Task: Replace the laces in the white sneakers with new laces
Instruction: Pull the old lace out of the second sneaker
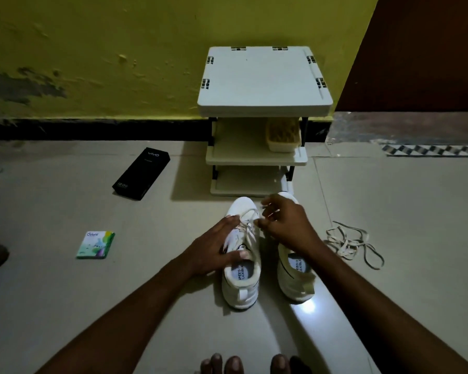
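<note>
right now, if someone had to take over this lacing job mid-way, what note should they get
Left hand: open, lying flat against the left white sneaker to steady it.
Right hand: pinches the off-white flat lace threaded through that sneaker's front eyelets.
The right white sneaker stands beside it, and no lace shows on its visible part.
A loose tangle of off-white laces lies on the pale tiled floor to the right.
Done: unclear whether these are old or new laces.
Left: lace both sneakers fully.

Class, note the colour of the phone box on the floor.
The phone box is black with pale lettering, seen in the head view.
</note>
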The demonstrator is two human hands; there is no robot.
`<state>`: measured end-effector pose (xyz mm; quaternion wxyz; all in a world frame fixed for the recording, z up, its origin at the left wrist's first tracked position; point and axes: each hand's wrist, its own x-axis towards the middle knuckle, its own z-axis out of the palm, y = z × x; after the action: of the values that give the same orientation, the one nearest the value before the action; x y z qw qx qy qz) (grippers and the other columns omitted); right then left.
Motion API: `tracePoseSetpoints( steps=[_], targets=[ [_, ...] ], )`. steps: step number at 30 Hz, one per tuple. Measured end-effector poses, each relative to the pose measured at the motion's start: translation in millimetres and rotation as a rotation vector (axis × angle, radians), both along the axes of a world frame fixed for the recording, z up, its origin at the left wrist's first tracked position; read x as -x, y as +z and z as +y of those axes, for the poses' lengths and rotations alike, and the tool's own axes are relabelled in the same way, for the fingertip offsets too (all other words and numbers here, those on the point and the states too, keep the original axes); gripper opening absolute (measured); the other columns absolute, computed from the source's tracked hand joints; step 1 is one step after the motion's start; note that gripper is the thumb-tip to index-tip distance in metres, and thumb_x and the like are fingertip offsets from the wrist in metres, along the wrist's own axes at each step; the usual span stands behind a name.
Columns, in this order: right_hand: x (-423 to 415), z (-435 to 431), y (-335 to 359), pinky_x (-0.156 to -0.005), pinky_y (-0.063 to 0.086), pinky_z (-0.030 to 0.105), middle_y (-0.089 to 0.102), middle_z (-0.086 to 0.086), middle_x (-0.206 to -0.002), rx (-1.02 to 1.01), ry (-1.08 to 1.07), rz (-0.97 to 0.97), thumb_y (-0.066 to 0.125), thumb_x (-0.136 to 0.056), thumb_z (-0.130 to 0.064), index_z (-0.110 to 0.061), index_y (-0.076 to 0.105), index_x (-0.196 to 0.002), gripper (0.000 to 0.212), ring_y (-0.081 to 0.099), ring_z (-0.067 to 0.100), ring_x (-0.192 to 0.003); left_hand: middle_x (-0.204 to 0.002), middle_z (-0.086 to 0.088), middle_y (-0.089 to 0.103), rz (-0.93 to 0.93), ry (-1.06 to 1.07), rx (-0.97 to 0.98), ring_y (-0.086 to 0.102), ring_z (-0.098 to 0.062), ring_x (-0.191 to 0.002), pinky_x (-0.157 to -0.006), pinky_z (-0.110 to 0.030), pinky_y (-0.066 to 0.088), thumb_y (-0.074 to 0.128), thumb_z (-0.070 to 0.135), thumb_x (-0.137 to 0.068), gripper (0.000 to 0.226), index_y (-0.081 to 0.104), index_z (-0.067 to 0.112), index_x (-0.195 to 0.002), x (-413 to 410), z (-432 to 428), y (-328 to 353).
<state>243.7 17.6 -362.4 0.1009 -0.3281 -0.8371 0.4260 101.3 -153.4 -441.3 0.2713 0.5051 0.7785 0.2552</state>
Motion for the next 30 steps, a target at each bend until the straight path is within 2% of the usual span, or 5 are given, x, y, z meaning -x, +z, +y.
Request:
tracePoseSetpoints(
  steps=[5, 13, 20, 26, 30],
  targets=[
    [-9, -39, -15, -0.098, 0.039, 0.039, 0.050, 0.010, -0.125, -0.280, 0.029, -0.140, 0.067, -0.086, -0.025, -0.013, 0.061, -0.119, 0.036, 0.050, 0.030, -0.116, -0.107, 0.006, 0.067, -0.046, 0.187, -0.366, 0.064, -0.005, -0.104, -0.093, -0.029, 0.052, 0.070, 0.020, -0.091, 0.014, 0.074, 0.017, -0.104, -3, 19, 8],
    [-18, -71, -34, -0.085, 0.049, 0.040, 0.059, 0.017, -0.096, -0.277, -0.020, 0.024, 0.054, -0.081, -0.016, -0.003, 0.062, -0.093, 0.019, 0.057, 0.033, -0.092, -0.087, 0.011, 0.066, 0.063, 0.115, 0.091, 0.063, -0.011, -0.088, -0.076, -0.037, 0.056, 0.060, 0.026, -0.065, 0.015, 0.067, 0.029, -0.078, 6, 54, 38],
    [-24, -75, -49, -0.092, 0.040, 0.031, 0.048, 0.017, -0.125, -0.167, 0.024, -0.064, 0.052, -0.092, -0.009, -0.003, 0.059, -0.118, 0.028, 0.048, 0.031, -0.115, -0.099, 0.006, 0.062, 0.218, 0.071, 0.208, 0.056, -0.018, -0.100, -0.072, -0.032, 0.036, 0.063, 0.029, -0.081, 0.007, 0.059, 0.033, -0.086, 7, 64, 36],
    [-24, -75, -53, -0.095, 0.046, 0.044, 0.050, 0.021, -0.121, -0.221, 0.038, -0.133, 0.052, -0.092, -0.002, 0.000, 0.060, -0.115, 0.025, 0.048, 0.038, -0.114, -0.077, 0.002, 0.065, -0.011, 0.420, -0.127, 0.064, -0.020, -0.075, -0.067, -0.026, 0.050, 0.058, 0.009, -0.085, 0.021, 0.075, 0.021, -0.079, -3, 50, 26],
    [-19, -76, -58, -0.104, 0.045, 0.041, 0.054, 0.021, -0.125, -0.312, 0.060, -0.206, 0.054, -0.080, -0.001, 0.000, 0.060, -0.124, 0.045, 0.051, 0.039, -0.118, -0.059, -0.006, 0.054, -0.728, 0.978, -0.120, 0.041, -0.015, -0.039, -0.036, -0.014, 0.027, 0.048, -0.001, -0.097, 0.023, 0.067, 0.005, -0.086, -1, 55, 28]
  ],
)
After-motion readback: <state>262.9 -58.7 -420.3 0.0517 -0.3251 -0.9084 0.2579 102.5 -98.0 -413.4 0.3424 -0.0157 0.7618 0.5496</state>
